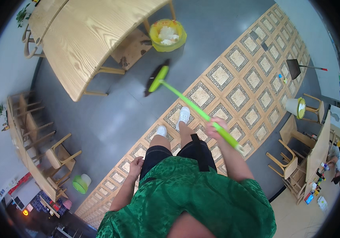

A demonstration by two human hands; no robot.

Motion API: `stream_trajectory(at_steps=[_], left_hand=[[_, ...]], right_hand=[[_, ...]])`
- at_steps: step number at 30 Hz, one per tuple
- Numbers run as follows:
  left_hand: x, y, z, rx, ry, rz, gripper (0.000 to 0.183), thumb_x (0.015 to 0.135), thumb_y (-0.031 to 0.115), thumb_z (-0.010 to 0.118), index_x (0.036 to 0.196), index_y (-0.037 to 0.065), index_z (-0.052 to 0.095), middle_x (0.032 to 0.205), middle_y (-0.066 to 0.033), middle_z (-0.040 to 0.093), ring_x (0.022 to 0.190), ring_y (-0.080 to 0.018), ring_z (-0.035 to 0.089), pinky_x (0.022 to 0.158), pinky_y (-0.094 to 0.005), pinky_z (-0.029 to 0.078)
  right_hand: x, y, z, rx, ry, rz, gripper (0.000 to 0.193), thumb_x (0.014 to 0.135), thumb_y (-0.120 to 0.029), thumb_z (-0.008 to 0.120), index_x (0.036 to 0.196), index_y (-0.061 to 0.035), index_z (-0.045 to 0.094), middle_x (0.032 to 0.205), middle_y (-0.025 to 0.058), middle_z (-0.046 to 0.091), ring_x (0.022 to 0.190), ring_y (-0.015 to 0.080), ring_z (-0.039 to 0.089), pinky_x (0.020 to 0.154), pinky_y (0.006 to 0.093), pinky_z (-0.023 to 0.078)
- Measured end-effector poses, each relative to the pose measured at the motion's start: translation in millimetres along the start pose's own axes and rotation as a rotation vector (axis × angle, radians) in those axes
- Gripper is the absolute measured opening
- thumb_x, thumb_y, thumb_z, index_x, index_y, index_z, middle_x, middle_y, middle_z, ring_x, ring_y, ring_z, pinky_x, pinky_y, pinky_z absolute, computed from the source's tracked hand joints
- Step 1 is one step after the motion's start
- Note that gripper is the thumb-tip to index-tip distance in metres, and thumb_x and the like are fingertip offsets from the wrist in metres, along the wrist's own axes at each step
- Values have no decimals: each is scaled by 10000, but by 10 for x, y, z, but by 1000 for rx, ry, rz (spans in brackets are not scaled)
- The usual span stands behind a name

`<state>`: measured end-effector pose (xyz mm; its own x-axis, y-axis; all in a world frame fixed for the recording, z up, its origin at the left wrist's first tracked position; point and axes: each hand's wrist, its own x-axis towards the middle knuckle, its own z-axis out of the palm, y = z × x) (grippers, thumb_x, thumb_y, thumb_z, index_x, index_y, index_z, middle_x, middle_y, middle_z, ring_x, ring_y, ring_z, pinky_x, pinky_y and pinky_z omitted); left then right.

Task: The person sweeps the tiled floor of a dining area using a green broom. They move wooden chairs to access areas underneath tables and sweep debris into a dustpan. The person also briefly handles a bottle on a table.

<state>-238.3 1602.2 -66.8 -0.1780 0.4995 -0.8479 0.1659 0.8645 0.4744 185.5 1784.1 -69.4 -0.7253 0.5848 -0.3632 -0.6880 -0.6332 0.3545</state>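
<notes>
My right hand [217,127] is wrapped around the bright green handle of a broom [190,104], gripping it near its upper end. The handle slants away to the left, down to a green head [161,78] with dark bristles on the grey floor. Beside my left thigh hangs my left hand [136,166], its fingers loosely bent, with nothing visible in it. Just beyond the broom head, by the table, stands a bin [154,45] with a yellow liner, holding crumpled white paper [167,35].
A large wooden table [78,35] stands at the far left, with a stained brown board [132,51] under it. At left are a wooden chair [60,156] and a green-and-white bin [81,183]. At right are a dustpan [294,69], another bin [292,105] and a chair [289,166].
</notes>
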Motion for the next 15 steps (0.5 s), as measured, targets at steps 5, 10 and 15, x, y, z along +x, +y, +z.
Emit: stream_trajectory(at_steps=[5,10,15], left_hand=[[413,143,-81,157,-47,-23,247,836,89,516,1062,1,567,882,-96,621,803,-153,571,733,-266,454],[894,392,-183,247,-118,63,251,824,113,536,1051,11,569,885,-127,627,816,-176,582,743,-284,457],[1018,561,-305,272,-157,107,252,815,119,544,1040,9,570,834,-101,616,755,-165,565,708,-282,458]], right_hand=[[-947,-455,745,-76,577,-442,83,763,-138,479,681,-127,470,505,-15,410,392,95,406,338,218,283],[-752,-309,1203,-835,1057,-631,496,706,-71,509,1195,-39,427,528,33,467,374,114,418,313,254,322],[-195,-694,1220,-1846,1377,-512,680,691,-110,546,1323,-19,310,908,186,583,830,253,590,713,315,468]])
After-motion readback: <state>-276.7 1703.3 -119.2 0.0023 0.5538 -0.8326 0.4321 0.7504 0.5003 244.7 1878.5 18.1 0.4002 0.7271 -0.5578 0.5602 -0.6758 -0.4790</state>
